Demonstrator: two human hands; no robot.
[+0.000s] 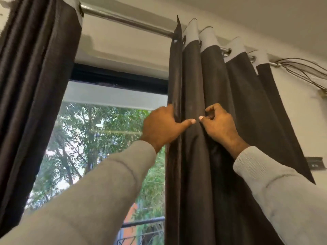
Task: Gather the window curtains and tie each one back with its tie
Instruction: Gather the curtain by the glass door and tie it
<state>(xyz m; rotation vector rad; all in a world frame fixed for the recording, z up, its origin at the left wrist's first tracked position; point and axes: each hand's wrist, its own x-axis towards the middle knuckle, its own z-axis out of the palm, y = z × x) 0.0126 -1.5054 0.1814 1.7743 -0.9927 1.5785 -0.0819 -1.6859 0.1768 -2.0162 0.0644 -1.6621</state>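
A: Left hand (161, 125). Fingers wrapped round the inner edge of the right curtain (212, 138), gone behind the fabric; thumb laid out flat across the front fold, pointing right. It grips that leading edge.

B: Right hand (218, 123)?

A: Fingers curled in, thumb tip pointing left, pinching a fold of the same curtain just beside the left thumb. The two thumb tips are near each other, not touching. A narrow strip of dark cloth shows between them.

B: Sleeves?

A: Pale grey, both arms raised from the bottom corners of the view (ribbed cuff (247, 160) plain on the right one).

B: The curtain itself.

A: Dark brown, white band along the top, hung by eyelets on a metal rod (123, 19). Bunched into several upright folds at the right side of the window. Its far edge flares out toward the wall.

B: And the other?

A: Left curtain (35, 85), same cloth, hanging gathered at the left end of the rod, well apart from the hands. Whether any tie is on it, cannot tell.

B: Between them?

A: Window glass (106, 138), dark frame above, green trees outside, a black railing (141, 225) low down. At the rod's right end, a wire finial (304, 69) against the white wall; below it a small switch plate (316, 163).
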